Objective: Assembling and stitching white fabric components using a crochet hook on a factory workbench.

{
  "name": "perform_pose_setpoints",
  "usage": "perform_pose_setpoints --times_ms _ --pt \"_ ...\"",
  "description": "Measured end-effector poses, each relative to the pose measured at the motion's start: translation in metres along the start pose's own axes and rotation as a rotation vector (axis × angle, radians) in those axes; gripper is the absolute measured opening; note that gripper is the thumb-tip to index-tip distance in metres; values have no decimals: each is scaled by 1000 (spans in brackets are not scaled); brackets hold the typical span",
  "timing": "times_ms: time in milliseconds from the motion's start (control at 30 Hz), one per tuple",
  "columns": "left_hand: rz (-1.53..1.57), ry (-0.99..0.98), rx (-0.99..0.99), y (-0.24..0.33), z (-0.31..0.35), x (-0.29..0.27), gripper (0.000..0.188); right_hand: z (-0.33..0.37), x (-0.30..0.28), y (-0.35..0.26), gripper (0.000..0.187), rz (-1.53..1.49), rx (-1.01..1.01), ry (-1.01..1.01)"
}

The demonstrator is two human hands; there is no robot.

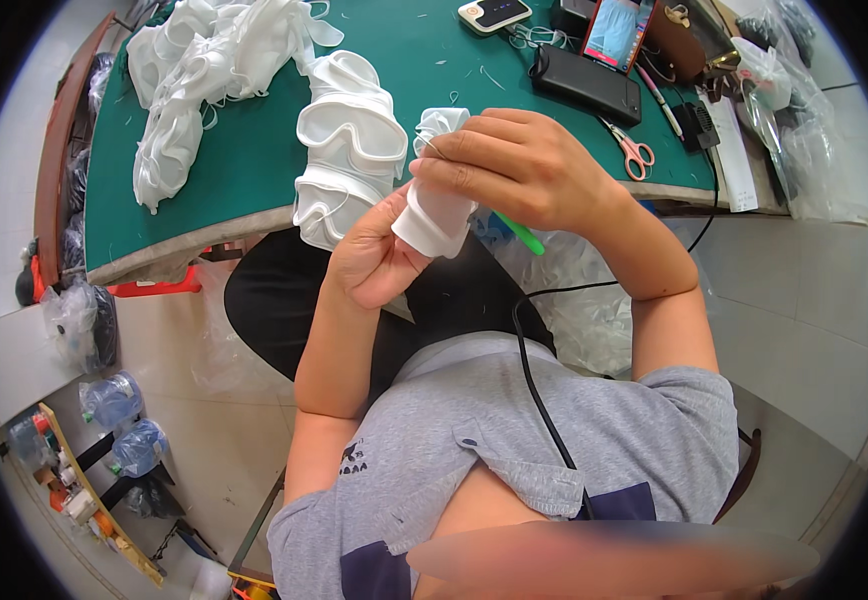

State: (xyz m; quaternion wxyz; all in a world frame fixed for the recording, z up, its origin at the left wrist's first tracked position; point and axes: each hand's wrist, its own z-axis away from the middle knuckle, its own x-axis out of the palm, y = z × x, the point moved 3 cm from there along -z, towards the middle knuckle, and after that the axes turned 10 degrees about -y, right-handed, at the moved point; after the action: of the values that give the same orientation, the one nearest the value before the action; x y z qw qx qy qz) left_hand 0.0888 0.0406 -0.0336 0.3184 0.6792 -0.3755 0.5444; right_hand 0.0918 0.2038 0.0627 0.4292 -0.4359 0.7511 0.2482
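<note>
A white, soft-looking goggle frame is held up in front of me at the table's near edge. My left hand is closed around its lower left side. My right hand is closed at its upper right, fingertips pinched against the frame's edge. A tool with a bright green handle sticks out below the right palm; its working end is hidden. Just left of my hands lies a row of similar white goggle frames, nested one against another. Farther left is a loose heap of white frames with thin trimmings.
On the green table at the right lie pink-handled scissors, a black power bank, a propped phone, a pen and a white device. A black cable runs across my shirt toward the table's right side.
</note>
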Motion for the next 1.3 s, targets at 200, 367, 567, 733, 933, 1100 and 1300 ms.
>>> perform_pose_setpoints --times_ms 200,367,567,733,933,1100,1300 --pt "140 270 20 -3 2 5 26 0 2 -6 38 70 -28 -21" --pt "188 -110 -43 -1 -2 3 35 -1 6 -7 38 113 -18 -33" --pt "197 -114 -31 0 3 -2 36 12 -3 10 32 -66 133 160" --pt "109 -16 35 2 3 -3 39 33 -7 25 18 -120 391 109" --pt "-274 238 330 12 9 8 43 59 -6 52 23 -134 593 59" --pt "-226 82 341 11 -5 25 51 119 -16 102 25 278 734 109" --pt "-261 85 291 4 2 2 50 174 -25 147 27 468 746 -90"
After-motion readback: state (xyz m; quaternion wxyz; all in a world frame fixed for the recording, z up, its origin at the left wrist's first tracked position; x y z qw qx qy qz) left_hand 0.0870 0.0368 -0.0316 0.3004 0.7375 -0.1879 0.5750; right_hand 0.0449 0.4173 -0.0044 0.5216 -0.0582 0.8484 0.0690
